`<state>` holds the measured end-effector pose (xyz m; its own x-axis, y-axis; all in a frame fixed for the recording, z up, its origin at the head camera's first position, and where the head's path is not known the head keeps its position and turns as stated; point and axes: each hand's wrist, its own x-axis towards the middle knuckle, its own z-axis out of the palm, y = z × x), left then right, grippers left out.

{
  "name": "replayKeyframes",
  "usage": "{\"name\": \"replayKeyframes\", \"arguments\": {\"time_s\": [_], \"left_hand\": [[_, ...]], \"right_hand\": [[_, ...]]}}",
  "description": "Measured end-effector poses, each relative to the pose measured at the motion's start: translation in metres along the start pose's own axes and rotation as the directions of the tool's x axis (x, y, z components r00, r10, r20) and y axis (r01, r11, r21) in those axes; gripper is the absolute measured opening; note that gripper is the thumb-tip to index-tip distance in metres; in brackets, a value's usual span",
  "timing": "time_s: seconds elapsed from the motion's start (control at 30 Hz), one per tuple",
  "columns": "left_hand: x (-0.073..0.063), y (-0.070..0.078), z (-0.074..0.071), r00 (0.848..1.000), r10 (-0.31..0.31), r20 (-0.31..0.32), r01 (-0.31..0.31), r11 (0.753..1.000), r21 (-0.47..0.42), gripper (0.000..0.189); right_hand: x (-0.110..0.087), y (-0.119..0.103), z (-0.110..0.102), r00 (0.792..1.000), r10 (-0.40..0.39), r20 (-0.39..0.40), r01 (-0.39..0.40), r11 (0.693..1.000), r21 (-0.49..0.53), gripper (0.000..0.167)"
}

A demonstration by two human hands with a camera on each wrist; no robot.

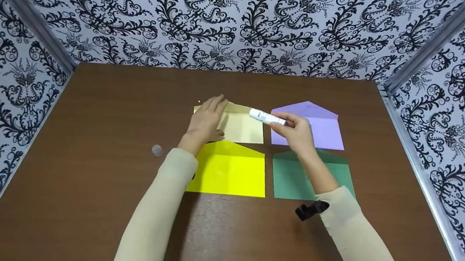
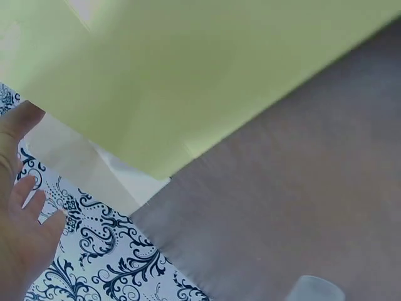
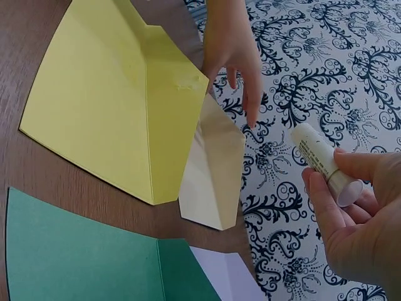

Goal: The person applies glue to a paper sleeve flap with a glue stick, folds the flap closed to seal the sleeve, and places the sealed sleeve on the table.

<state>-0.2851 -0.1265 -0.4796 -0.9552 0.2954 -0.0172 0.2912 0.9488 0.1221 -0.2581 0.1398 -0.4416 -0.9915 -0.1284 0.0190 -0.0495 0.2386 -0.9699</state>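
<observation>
My right hand (image 1: 295,133) pinches a white glue stick (image 1: 267,117) between thumb and fingers, over the gap between the cream and lilac envelopes. The cream envelope (image 1: 243,129) lies with its flap unfolded. My left hand (image 1: 205,122) is at that envelope's left side, fingers mostly straight; whether the whole palm touches the paper is hidden. Nearer to me lies a yellow envelope (image 1: 231,175), its flap also unfolded, with a pale smear (image 3: 190,83) on it in the right wrist view.
A lilac envelope (image 1: 324,133) lies at the back right, and a green envelope (image 1: 294,180) in front of it. The translucent cap (image 1: 157,150) stands left of my left wrist. Patterned walls (image 1: 239,28) border the brown table (image 1: 105,138).
</observation>
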Motion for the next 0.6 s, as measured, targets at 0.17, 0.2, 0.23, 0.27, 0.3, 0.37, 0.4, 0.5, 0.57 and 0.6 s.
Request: {"name": "replayKeyframes", "arguments": {"time_s": [0.17, 0.2, 0.23, 0.27, 0.3, 0.37, 0.4, 0.5, 0.57, 0.6], "left_hand": [[0.007, 0.001, 0.005, 0.998, 0.005, 0.067, -0.006, 1.0, 0.022, 0.115], [0.007, 0.001, 0.006, 0.997, 0.002, 0.076, -0.003, 1.0, 0.02, 0.115], [0.007, 0.001, 0.007, 0.997, 0.0, 0.078, -0.001, 1.0, 0.018, 0.116], [0.008, 0.001, 0.008, 0.997, -0.002, 0.078, 0.0, 1.0, 0.018, 0.117], [0.008, 0.001, 0.009, 0.997, -0.002, 0.079, 0.001, 1.0, 0.013, 0.116], [0.007, 0.002, 0.01, 0.997, 0.004, 0.076, -0.005, 1.0, 0.007, 0.114], [0.007, 0.002, 0.01, 0.997, 0.008, 0.074, -0.009, 1.0, 0.007, 0.112], [0.006, 0.003, 0.011, 0.997, 0.026, 0.078, -0.027, 1.0, 0.009, 0.095], [0.005, 0.003, 0.012, 0.996, 0.04, 0.073, -0.041, 0.999, 0.017, 0.083], [0.005, 0.003, 0.012, 0.996, 0.046, 0.071, -0.047, 0.999, 0.019, 0.078]], "right_hand": [[-0.002, 0.003, -0.003, 1.0, -0.009, -0.013, 0.009, 1.0, -0.015, 0.034], [-0.003, 0.004, -0.004, 1.0, -0.009, -0.015, 0.009, 1.0, -0.013, 0.034], [-0.003, 0.004, -0.004, 1.0, -0.01, -0.013, 0.01, 1.0, -0.012, 0.034], [-0.004, 0.004, -0.005, 1.0, -0.012, -0.012, 0.012, 1.0, -0.007, 0.034], [-0.005, 0.004, -0.005, 1.0, -0.013, -0.012, 0.013, 1.0, -0.002, 0.034], [-0.005, 0.004, -0.006, 1.0, -0.013, -0.012, 0.013, 1.0, 0.003, 0.034], [-0.006, 0.004, -0.007, 1.0, -0.011, -0.011, 0.011, 1.0, 0.003, 0.034], [-0.007, 0.004, -0.008, 1.0, -0.004, -0.013, 0.004, 1.0, 0.0, 0.033], [-0.008, 0.004, -0.009, 1.0, -0.004, -0.009, 0.004, 1.0, -0.012, 0.034], [-0.008, 0.005, -0.009, 1.0, -0.003, -0.009, 0.003, 1.0, -0.014, 0.034]]}}
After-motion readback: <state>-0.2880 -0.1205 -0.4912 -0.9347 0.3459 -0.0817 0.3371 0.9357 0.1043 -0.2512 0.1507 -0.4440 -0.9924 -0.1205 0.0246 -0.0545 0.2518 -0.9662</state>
